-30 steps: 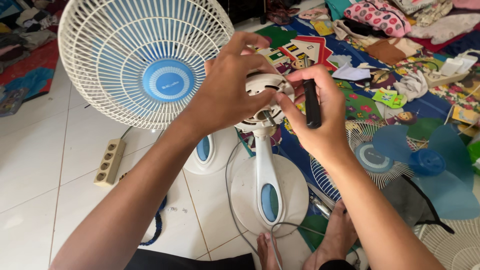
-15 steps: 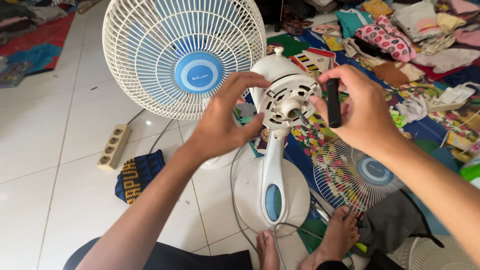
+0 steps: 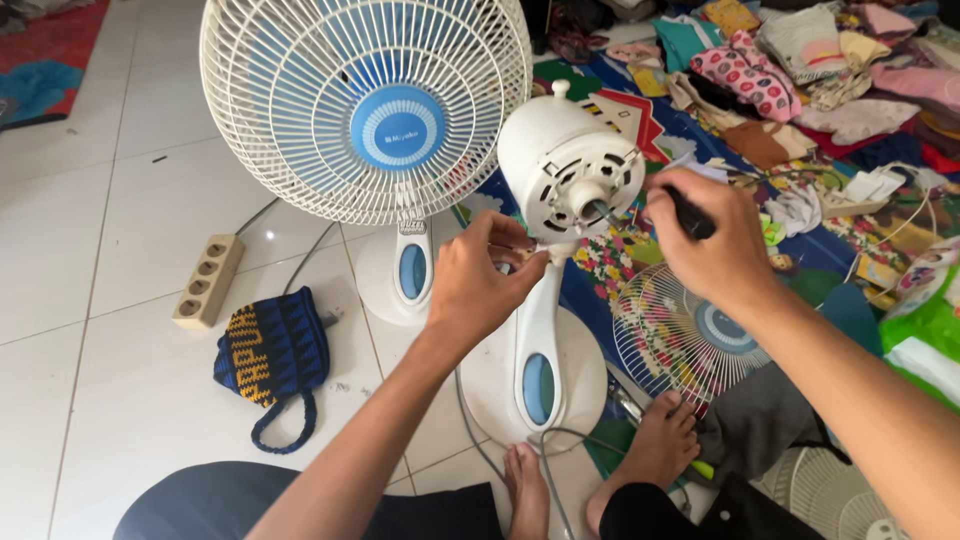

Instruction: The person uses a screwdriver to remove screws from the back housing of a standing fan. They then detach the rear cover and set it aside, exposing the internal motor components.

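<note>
A white fan motor [image 3: 570, 170] stands on its stand [image 3: 535, 350] on the tiled floor, between the person's feet. The left hand [image 3: 485, 285] grips the stand's neck; the right hand [image 3: 705, 235] is closed around a black screwdriver [image 3: 690, 215] whose tip touches the motor shaft.

screwdriver [image 3: 690, 215] mostly hidden in right hand [image 3: 715, 245], spare grille [image 3: 870, 495] cropped

Fans on stands: two, one complete with white grille [image 3: 365, 110], one stripped to its white motor housing [image 3: 570, 165]. Loose fan grilles on the floor: two, one [image 3: 685, 335] on the patterned mat, one [image 3: 860, 495] at the lower right corner. Power strips: one, cream [image 3: 207, 281]. Knitted pouches: one, blue and yellow [image 3: 272, 352]. Hands: two, left [image 3: 485, 285], right [image 3: 705, 240]. Bare feet: two [image 3: 525, 490] [image 3: 650, 450]. Black-handled tools: one [image 3: 688, 215].
</note>
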